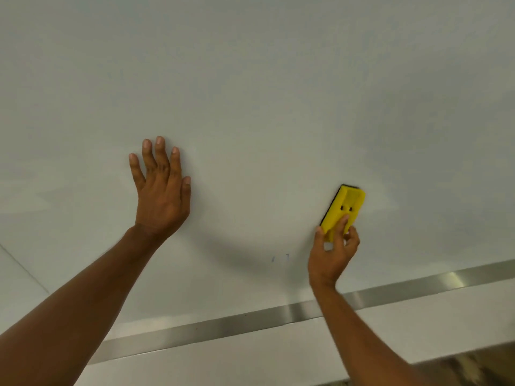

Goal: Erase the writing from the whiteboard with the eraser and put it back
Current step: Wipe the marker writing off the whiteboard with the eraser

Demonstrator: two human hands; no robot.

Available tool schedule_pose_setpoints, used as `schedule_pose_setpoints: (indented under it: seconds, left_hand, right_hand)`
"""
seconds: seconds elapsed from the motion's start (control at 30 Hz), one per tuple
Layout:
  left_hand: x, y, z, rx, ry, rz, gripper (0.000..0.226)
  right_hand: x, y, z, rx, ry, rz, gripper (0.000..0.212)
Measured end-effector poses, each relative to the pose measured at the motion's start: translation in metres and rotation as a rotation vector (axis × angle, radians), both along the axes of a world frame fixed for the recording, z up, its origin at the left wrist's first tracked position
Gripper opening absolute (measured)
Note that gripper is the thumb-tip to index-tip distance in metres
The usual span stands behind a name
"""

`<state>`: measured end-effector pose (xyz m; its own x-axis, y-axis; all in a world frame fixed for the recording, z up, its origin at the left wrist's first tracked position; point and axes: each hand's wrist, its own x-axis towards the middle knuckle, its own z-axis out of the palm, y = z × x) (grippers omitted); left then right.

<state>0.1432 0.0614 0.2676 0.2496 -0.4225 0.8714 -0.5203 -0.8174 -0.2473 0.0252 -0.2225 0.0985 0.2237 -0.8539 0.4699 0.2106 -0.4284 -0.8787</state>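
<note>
The right hand [333, 246] pinches the lower end of the yellow eraser [344, 210], its long axis running up from the fingers against the whiteboard [278, 93]. Faint leftover marks [280, 258] lie just down-left of that hand, which is the nearer; the left hand [161, 190] rests spread flat, well apart.

Likely an office or classroom: wall-mounted whiteboard [278, 93] with metal trim [250, 321]

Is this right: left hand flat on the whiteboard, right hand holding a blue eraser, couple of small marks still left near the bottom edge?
Not quite. In the head view the eraser in the right hand is yellow with a dark pad, not blue. The rest holds: left hand spread on the whiteboard, two small marks low on it.
</note>
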Motion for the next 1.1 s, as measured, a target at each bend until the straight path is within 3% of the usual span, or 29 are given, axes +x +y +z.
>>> schedule_pose_setpoints:
  seconds: [0.23, 0.73, 0.8, 0.87, 1.1]
  left_hand:
    - [0.003, 0.005, 0.000, 0.044, 0.003, -0.025, 0.063]
    - [0.001, 0.008, 0.000, 0.062, 0.021, -0.066, 0.062]
    - [0.000, 0.007, -0.001, 0.059, 0.023, -0.068, 0.062]
    - [0.000, 0.008, -0.001, 0.063, 0.029, -0.061, 0.062]
    - [0.002, 0.012, -0.003, 0.078, 0.021, -0.065, 0.062]
  right_hand:
    - [0.017, 0.070, -0.005, 0.704, 0.039, -0.003, 0.074]
    - [0.045, 0.207, 0.017, 1.236, 0.110, 0.213, 0.085]
    - [0.045, 0.212, 0.024, 1.205, 0.089, 0.209, 0.084]
    - [0.044, 0.214, 0.029, 1.040, 0.044, 0.175, 0.083]
    - [0.036, 0.201, 0.009, 0.106, 0.067, 0.078, 0.069]
